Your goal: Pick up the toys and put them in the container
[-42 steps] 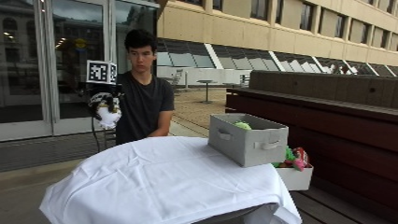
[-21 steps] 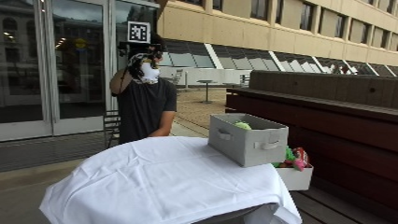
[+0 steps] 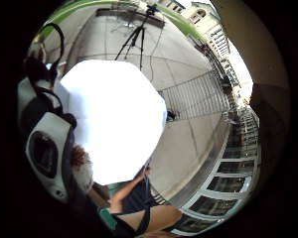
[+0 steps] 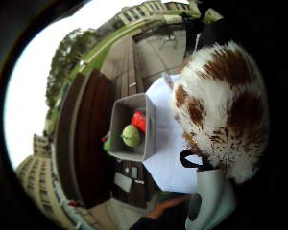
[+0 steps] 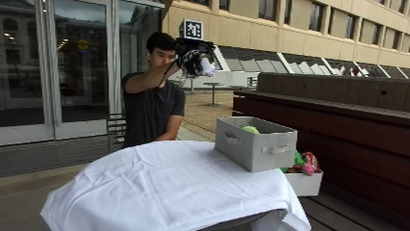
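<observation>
Currently a fluffy white-and-brown plush toy (image 5: 204, 65) is gripped in the curled fingers of the black-gloved right hand (image 5: 191, 58), raised at head height, well apart from the grey fabric container (image 5: 255, 142). Released from there, it could likely miss the container and land on the white tablecloth (image 5: 160, 187).

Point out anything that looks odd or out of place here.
The hand holds a brown-and-white plush toy up at head height, well apart from the grey container. The container sits at the table's very edge.
</observation>
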A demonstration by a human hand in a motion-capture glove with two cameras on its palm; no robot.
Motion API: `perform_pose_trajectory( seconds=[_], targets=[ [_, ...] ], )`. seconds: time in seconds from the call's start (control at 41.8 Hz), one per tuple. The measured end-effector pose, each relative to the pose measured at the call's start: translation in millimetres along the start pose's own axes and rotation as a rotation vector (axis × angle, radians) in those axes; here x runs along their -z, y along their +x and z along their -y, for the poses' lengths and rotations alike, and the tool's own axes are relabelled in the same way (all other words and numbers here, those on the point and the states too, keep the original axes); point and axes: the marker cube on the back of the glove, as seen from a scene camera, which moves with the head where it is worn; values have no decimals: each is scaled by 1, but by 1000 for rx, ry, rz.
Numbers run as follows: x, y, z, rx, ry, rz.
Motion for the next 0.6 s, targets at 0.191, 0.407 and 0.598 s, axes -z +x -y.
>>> perform_pose_trajectory(
  seconds=[0.191, 0.407, 0.598],
  targets=[
    [2, -70, 3, 50, 60, 24],
    [-11, -135, 6, 105, 54, 67],
    [-43, -186, -2, 186, 5, 118]
  ],
)
